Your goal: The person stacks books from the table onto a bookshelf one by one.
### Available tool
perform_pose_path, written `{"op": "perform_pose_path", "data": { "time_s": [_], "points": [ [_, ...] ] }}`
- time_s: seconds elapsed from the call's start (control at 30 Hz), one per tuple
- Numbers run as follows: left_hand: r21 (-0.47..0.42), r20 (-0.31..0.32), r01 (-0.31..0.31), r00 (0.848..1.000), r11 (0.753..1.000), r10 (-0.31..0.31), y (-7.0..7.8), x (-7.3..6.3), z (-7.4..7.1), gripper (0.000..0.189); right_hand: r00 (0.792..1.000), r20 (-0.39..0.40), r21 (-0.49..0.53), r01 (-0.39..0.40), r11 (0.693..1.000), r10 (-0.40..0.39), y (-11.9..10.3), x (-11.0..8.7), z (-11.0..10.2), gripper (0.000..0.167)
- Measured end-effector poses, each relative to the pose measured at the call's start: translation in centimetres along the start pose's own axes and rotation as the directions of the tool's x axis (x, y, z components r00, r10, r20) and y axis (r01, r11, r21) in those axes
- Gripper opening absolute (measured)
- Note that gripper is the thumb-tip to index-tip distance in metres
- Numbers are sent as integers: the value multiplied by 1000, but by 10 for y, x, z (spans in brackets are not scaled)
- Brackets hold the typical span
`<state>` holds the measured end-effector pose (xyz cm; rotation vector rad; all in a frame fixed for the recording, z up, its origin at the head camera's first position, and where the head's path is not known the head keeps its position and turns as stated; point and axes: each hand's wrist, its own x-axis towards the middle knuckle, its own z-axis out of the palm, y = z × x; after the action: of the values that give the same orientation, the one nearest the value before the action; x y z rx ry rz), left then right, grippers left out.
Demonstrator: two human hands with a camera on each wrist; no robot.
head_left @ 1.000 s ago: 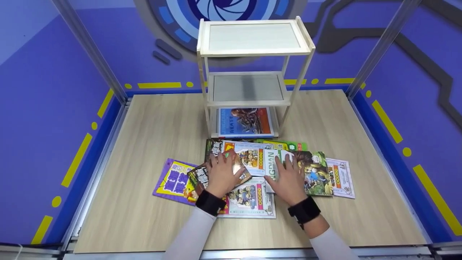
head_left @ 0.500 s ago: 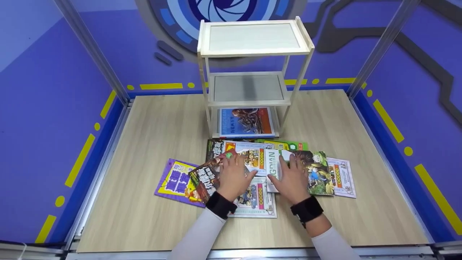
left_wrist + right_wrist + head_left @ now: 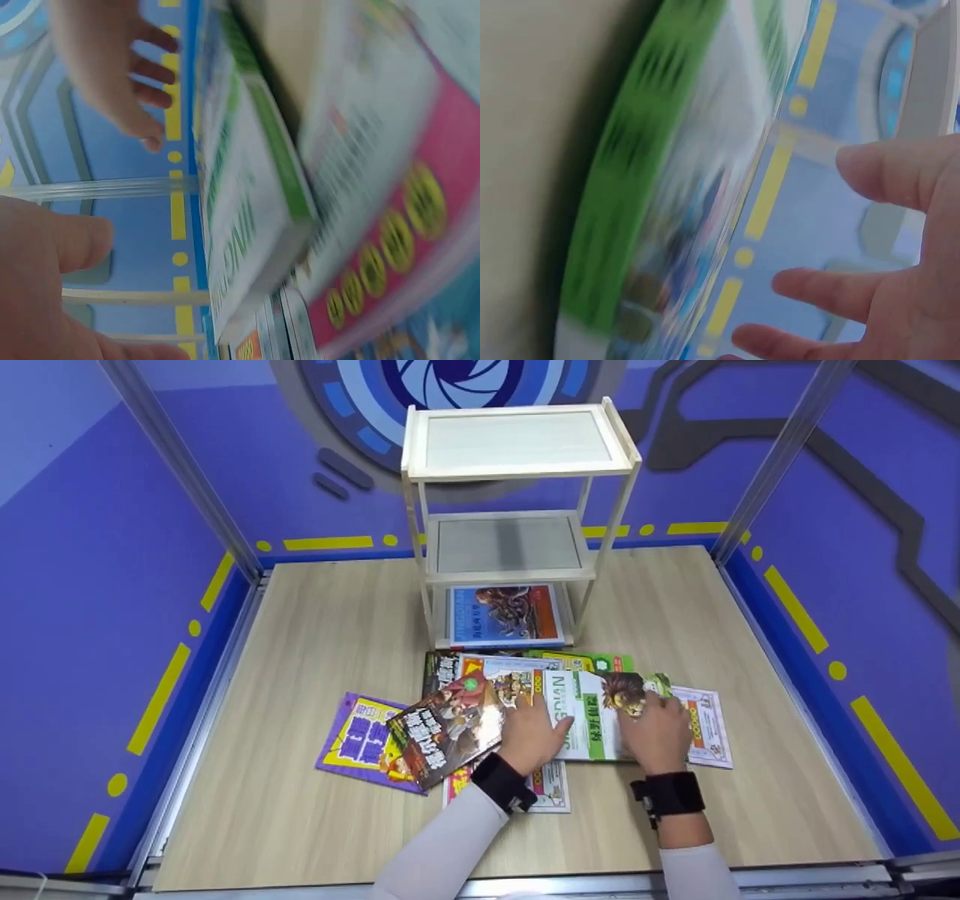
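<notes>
A thick white-and-green book (image 3: 574, 720) lies on a spread of overlapping books, its green spine toward the person. Over its left end hovers my left hand (image 3: 529, 735), fingers loosely extended and apart from the cover in the left wrist view. My right hand (image 3: 660, 735) is above the book's right part and covers some of its picture. In the right wrist view, that hand's fingers (image 3: 825, 292) are spread, with a gap to the book (image 3: 630, 172). To the left lie a dark brown comic book (image 3: 446, 731) and a purple-and-yellow book (image 3: 360, 739), partly overlapped.
A pale wooden three-tier shelf (image 3: 517, 472) stands behind the books. On its bottom tier lies a blue-and-orange book (image 3: 502, 615). A green book (image 3: 619, 661) and a pale book (image 3: 712, 727) stick out from the pile. Purple panels (image 3: 112, 585) border the wooden table (image 3: 315, 615).
My left hand has moved right, off the brown comic book to the white-and-green book's left end. My right hand has moved right along that book, uncovering its green title strip.
</notes>
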<state>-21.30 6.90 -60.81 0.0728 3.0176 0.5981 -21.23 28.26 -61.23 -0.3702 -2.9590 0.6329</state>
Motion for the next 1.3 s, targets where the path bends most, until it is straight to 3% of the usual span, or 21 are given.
{"op": "perform_pose_path", "data": {
  "time_s": [0.17, 0.33, 0.43, 0.7, 0.9, 1.1, 1.2, 1.3],
  "points": [
    [-130, 54, 73, 996, 989, -66, 10, 8, 1, 77, 993, 21, 48, -119, 992, 118, 27, 2, -8, 72],
    [-197, 111, 118, 989, 973, -98, 12, 15, 6, 78, 981, 89, 54, -176, 983, 171, 40, 4, -11, 74],
    [-192, 114, 124, 988, 973, -104, 13, 15, 12, 77, 977, 127, 40, -175, 984, 169, 46, 6, -10, 75],
    [-132, 63, 56, 997, 990, -48, 22, 11, 27, 85, 977, 141, 59, -169, 984, 159, 45, 7, -2, 74],
    [-158, 58, 84, 995, 984, -76, 23, 13, 26, 77, 979, 145, 54, -155, 986, 146, 47, 10, -1, 72],
    [-248, 101, 143, 987, 958, -121, 18, 21, 21, 76, 974, 170, 91, -164, 982, 147, 55, 17, -7, 65],
    [-317, 141, 188, 979, 930, -150, 16, 24, 21, 87, 962, 209, 125, -203, 971, 174, 59, 20, -11, 64],
    [-387, 127, 214, 976, 897, -178, 15, 27, 20, 92, 949, 255, 133, -223, 966, 185, 60, 21, -15, 65]
  ]
}}
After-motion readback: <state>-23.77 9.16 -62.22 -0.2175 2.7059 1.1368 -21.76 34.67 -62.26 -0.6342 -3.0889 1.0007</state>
